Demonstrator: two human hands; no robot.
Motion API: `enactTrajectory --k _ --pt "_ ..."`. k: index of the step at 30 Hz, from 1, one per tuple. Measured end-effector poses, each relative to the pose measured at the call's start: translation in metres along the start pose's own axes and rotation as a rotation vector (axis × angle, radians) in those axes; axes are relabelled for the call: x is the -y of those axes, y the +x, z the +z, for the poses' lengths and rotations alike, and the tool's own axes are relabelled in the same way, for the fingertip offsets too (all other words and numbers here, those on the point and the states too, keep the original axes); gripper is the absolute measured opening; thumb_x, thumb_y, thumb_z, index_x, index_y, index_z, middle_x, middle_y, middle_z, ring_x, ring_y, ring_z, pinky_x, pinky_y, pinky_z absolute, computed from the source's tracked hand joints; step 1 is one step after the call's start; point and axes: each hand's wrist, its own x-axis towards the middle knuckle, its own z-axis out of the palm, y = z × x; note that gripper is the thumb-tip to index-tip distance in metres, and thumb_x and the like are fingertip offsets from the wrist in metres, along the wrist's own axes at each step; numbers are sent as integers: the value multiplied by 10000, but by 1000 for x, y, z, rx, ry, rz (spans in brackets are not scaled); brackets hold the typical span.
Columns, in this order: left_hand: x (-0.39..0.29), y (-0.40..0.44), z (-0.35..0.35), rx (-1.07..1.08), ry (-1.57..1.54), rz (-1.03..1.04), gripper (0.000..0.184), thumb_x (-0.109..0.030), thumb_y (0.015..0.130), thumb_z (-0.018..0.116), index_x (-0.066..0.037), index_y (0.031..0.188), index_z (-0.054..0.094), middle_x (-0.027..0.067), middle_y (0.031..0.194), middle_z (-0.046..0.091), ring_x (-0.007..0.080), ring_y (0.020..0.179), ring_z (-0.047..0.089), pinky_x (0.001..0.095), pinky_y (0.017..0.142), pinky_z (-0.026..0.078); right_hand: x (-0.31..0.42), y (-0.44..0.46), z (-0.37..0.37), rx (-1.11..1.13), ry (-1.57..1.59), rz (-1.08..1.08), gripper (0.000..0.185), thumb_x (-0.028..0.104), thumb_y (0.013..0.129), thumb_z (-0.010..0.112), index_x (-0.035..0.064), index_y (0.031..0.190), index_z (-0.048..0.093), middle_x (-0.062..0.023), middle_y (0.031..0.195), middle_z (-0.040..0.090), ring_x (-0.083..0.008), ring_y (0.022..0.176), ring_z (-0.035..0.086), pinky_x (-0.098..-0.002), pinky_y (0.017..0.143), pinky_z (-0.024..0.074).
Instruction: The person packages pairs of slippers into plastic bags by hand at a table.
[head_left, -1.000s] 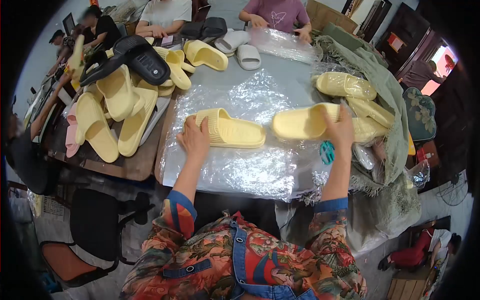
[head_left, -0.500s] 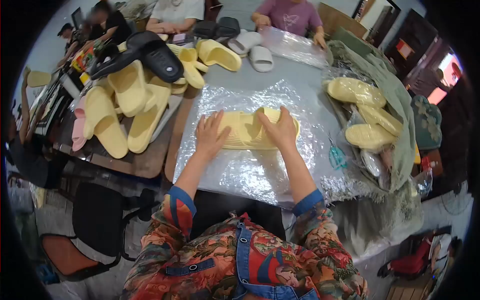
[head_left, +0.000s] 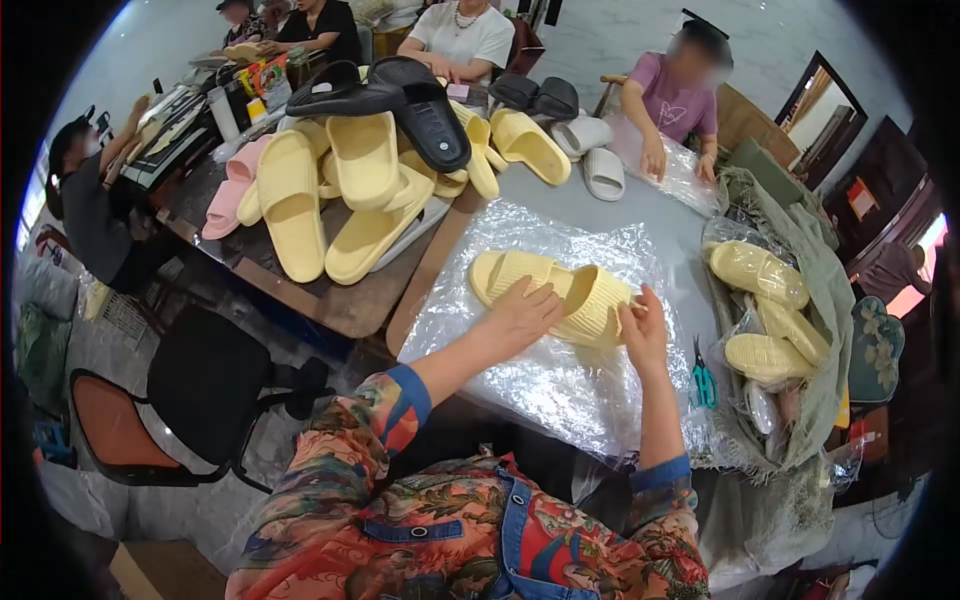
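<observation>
A pair of pale yellow slippers (head_left: 592,318) lies end to end, straps up, on clear plastic film (head_left: 550,385) spread over the grey table. My left hand (head_left: 520,318) rests on the near side of the pair, fingers stretched out across the ribbed strap. At the right end, my right hand (head_left: 643,330) has its thumb on the slipper's edge with the fingers curled around beyond it. Right of that hand lie teal-handled scissors (head_left: 704,385).
Yellow slippers (head_left: 290,205), a black slipper (head_left: 432,115) and a pink slipper (head_left: 236,188) are heaped at left. Grey slippers (head_left: 604,174) stand behind. A green sack (head_left: 815,330) with bagged yellow slippers (head_left: 765,358) is at right. A person in purple (head_left: 680,100) handles film across the table.
The view has swung left and up. My left hand has slid over the slippers toward their middle. My right hand has moved from a strap to the right end, and the pair now lies slanted.
</observation>
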Motion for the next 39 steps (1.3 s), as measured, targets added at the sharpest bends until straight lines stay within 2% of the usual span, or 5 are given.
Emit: enactTrajectory --k 13,20,32,36,39 --pt "63 -47 -121 -514 155 -63 263 -248 685 717 -86 857 600 61 854 491 276 854 478 515 917 322 -52 -52 -13 -36 -720 -310 397 194 839 611 -42 1147 526 -242 1192 501 -412 1094 466 -470 940 381" --pt "227 -174 -231 -904 761 -706 252 -231 799 698 -49 959 629 121 851 560 345 855 512 431 729 367 -48 -56 -5 -57 -745 -268 404 203 848 603 -46 1157 524 -243 1216 491 -408 1124 454 -468 961 368" --pt "406 -269 -125 87 286 -1320 270 -195 856 537 -49 1075 598 180 1196 530 391 1081 495 460 937 398 -42 -60 -1 -117 -759 -220 381 214 829 597 -13 1132 556 -211 1206 515 -383 1123 473 -451 971 370" --pt "445 -325 -108 193 658 -764 291 -156 889 521 -47 1147 597 194 1133 557 371 1068 524 418 896 446 -38 -60 -1 -130 -762 -256 357 195 811 606 4 1111 567 -202 1185 527 -372 1099 487 -429 948 394" --pt "449 -353 -90 -341 191 -1055 394 -235 907 554 -1 1224 537 203 1157 530 346 1116 495 380 952 408 -39 -61 -6 -99 -733 -252 382 221 819 617 5 1130 571 -197 1199 533 -364 1114 485 -425 961 392"
